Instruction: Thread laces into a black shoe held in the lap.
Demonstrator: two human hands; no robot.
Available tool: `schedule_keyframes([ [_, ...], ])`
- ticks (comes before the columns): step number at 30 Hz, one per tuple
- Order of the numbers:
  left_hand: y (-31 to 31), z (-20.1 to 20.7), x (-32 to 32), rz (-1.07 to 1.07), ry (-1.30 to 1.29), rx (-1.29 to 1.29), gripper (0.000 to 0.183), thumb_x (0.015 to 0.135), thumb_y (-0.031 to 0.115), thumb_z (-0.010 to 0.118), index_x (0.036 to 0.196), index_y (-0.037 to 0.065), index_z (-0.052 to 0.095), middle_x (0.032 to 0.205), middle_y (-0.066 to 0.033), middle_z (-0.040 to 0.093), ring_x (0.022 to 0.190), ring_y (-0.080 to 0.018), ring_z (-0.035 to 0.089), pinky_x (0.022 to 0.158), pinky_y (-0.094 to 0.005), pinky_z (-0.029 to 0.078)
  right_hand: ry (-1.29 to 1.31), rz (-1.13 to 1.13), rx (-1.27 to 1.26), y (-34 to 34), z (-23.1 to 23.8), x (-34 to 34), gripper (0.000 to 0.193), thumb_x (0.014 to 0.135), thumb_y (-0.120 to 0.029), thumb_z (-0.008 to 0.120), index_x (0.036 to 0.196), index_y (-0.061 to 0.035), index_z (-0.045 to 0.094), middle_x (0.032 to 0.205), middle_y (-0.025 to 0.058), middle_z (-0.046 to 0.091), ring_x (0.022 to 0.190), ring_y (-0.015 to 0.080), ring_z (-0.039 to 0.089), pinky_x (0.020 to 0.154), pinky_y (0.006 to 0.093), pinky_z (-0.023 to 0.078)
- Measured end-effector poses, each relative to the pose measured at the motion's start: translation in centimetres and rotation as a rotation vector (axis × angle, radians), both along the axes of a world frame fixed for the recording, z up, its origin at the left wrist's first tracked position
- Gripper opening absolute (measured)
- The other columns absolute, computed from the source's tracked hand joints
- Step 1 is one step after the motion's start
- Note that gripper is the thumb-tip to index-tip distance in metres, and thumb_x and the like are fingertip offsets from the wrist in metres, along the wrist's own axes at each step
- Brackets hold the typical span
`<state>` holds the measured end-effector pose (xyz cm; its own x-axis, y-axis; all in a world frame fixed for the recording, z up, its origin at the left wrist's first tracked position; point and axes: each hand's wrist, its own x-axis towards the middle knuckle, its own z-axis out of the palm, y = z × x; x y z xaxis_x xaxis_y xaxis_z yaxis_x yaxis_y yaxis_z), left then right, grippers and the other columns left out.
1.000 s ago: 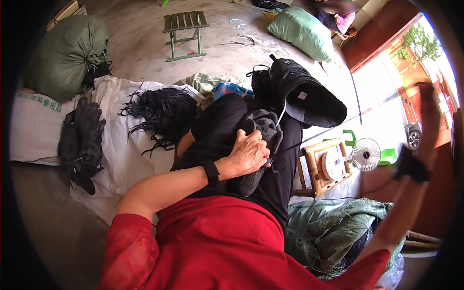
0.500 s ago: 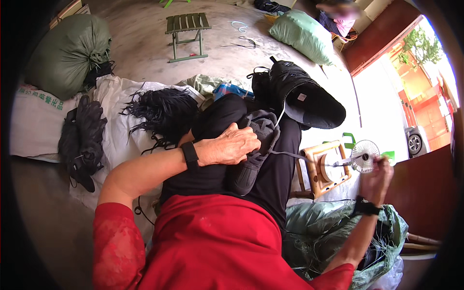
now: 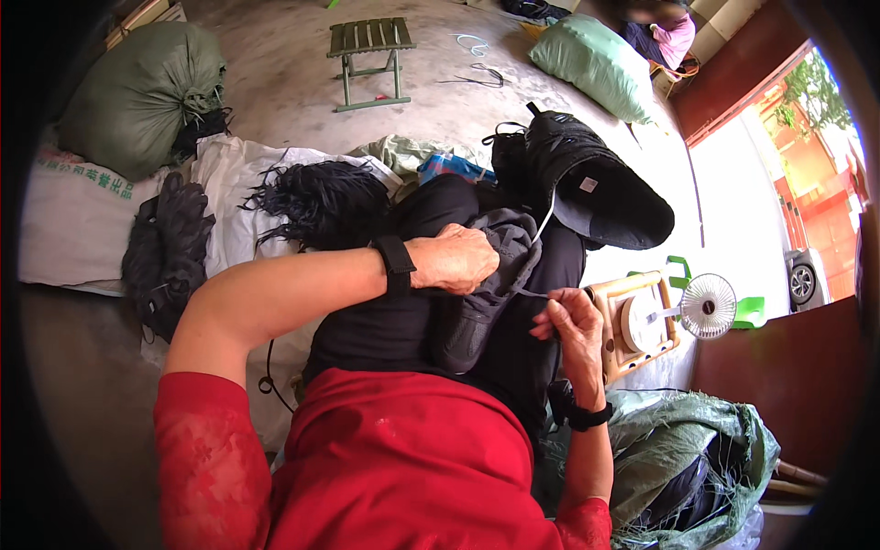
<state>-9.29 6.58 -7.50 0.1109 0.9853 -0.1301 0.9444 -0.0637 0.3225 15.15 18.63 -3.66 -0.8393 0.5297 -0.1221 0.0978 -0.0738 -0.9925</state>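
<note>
A dark grey-black lace-up shoe rests on my lap, its toe toward my body. My left hand is closed over the shoe's upper near its tongue, fingers partly hidden. Just right of the shoe, my right hand pinches a dark shoelace that runs out from the eyelets. Beyond my right knee lie black shoes, one with its opening toward me and a pale label inside. A heap of black laces spreads on the white sheeting left of my knees.
A small fan stands on a bamboo stool at my right. Below it sits a green woven sack. More black shoes lie left. A folding stool, stuffed sacks and a seated person are farther off.
My right hand has come back from far right, beside the fan, to close beside the shoe, and the lace is no longer stretched out. My left hand stays on the shoe. The view has shifted slightly.
</note>
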Motion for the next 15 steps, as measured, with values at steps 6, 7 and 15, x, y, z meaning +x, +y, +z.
schedule_keyframes([
  [6, -1.1, 5.1, 1.4, 0.428, -1.206, 0.093, 0.023, 0.089, 0.025, 0.065, 0.082, 0.003, 0.068, 0.075, -0.0005, 0.059, 0.071, -0.0091, 0.053, 0.067, -0.0266, 0.043, -0.033, 0.092, -0.175, -4.3, 0.8, -4.1, 0.030, 0.096, -0.013, 0.058, 0.122, 0.0034, 0.055, 0.080, 0.0111, 0.067, 0.066, 0.0167, 0.067, 0.061, 0.0256, 0.054],
  [7, -1.3, 5.6, 1.7, 0.368, -1.287, 0.139, 0.025, 0.091, 0.025, 0.064, 0.083, 0.001, 0.067, 0.076, -0.0011, 0.058, 0.071, -0.0094, 0.053, 0.068, -0.0267, 0.044, -0.040, 0.091, -0.206, -5.0, 0.7, -5.0, 0.028, 0.097, -0.013, 0.057, 0.119, 0.0031, 0.056, 0.080, 0.0106, 0.067, 0.066, 0.0163, 0.067, 0.061, 0.0254, 0.054],
  [15, -5.0, 4.6, 3.4, 0.115, -0.385, 0.495, 0.029, 0.079, 0.024, 0.071, 0.090, 0.004, 0.054, 0.093, -0.0079, 0.053, 0.093, -0.0277, 0.057, 0.076, -0.0412, 0.048, 0.172, -0.064, -0.228, -0.5, 3.1, -3.8, 0.023, 0.100, -0.022, 0.051, 0.100, -0.0001, 0.058, 0.076, 0.0064, 0.063, 0.062, 0.0133, 0.062, 0.060, 0.0261, 0.050],
])
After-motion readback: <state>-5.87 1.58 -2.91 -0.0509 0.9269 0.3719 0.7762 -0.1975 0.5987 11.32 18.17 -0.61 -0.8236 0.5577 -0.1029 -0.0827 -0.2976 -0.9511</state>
